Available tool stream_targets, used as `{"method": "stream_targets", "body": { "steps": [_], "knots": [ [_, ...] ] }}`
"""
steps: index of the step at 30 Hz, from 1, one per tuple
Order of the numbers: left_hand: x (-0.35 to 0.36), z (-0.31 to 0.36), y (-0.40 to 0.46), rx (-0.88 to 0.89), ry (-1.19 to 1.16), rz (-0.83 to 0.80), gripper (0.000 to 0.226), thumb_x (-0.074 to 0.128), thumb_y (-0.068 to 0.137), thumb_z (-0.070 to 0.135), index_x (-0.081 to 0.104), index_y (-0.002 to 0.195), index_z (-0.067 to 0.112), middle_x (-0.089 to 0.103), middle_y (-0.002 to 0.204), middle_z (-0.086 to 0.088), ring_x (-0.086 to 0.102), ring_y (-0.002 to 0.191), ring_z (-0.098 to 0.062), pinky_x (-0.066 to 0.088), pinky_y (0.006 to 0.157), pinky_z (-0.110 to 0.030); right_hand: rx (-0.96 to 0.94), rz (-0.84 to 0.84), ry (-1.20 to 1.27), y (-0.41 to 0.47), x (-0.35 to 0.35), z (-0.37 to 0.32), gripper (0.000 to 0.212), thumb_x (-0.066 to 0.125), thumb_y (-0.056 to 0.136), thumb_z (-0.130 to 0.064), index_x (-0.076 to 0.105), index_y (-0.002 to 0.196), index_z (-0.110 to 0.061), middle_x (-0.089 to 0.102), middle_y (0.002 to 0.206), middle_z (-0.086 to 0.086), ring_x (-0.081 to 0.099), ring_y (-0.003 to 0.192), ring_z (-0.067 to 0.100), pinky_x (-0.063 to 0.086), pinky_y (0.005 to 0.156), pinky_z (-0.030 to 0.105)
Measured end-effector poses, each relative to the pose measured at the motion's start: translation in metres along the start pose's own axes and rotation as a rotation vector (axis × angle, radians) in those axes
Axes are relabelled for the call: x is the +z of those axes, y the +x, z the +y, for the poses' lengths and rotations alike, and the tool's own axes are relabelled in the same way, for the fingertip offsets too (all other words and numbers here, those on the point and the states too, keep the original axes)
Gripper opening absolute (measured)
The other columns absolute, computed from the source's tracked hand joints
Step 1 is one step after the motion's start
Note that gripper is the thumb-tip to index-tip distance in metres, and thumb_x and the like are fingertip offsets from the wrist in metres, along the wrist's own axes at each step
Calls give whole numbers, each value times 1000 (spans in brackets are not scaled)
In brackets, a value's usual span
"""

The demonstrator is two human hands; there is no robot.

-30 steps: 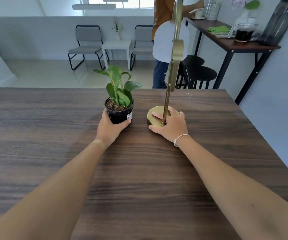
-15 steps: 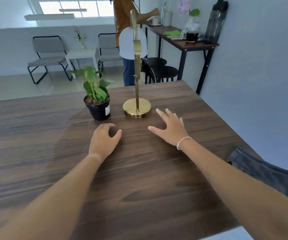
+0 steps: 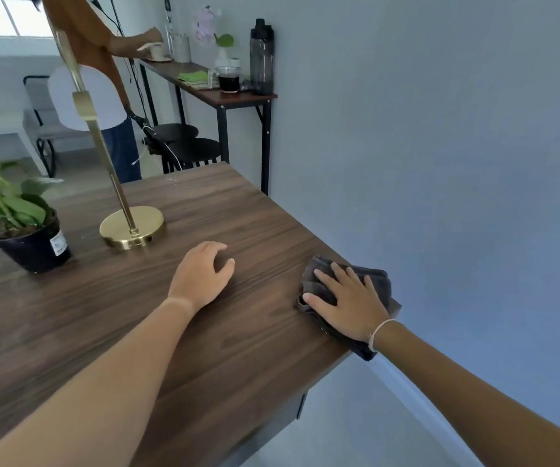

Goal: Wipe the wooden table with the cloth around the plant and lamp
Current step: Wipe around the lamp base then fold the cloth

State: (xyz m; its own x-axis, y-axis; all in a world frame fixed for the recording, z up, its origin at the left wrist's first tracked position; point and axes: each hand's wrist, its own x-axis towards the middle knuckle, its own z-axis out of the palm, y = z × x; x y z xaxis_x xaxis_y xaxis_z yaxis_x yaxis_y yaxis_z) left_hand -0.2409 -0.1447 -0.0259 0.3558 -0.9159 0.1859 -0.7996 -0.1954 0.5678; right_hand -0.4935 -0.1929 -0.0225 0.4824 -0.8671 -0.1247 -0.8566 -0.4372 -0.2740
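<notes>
Cloth [image 3: 378, 281] folded at the bench [image 3: 244, 332] edge, well right of the lamp [image 3: 132, 227] — right hand [image 3: 347, 303] flat on it, fingers [image 3: 340, 273] spread, nothing pinched; left hand [image 3: 201, 276] loosely curled, between lamp and cloth.

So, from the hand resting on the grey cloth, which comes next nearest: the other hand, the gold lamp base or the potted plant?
Measured from the right hand, in the head view:
1. Cloth, directly under it at the table's right edge.
2. Left hand, beside it toward the table's middle.
3. Lamp base, farther left and back.
4. Potted plant, farthest, at the left.
</notes>
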Motion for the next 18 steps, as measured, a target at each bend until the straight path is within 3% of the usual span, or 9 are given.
{"method": "stream_targets", "body": {
  "steps": [6,18],
  "knots": [
    [1,-7,24,-37,74,16,42,50,90,33,51,127,14,51,137,-4,42,130,-21,33,106,-34,-77,27,-73,43,10,1,72,18,85,-72,14,148,-36,2,161,-3,0,147,24,-5,117,45],
    [-28,-57,16,-313,263,62,51,47,90,39,43,138,21,36,150,-2,29,140,-19,22,116,-33,-331,-39,-82,211,9,-64,73,18,87,-70,16,149,-32,4,161,-1,1,147,27,-1,118,47]
  ]
}}
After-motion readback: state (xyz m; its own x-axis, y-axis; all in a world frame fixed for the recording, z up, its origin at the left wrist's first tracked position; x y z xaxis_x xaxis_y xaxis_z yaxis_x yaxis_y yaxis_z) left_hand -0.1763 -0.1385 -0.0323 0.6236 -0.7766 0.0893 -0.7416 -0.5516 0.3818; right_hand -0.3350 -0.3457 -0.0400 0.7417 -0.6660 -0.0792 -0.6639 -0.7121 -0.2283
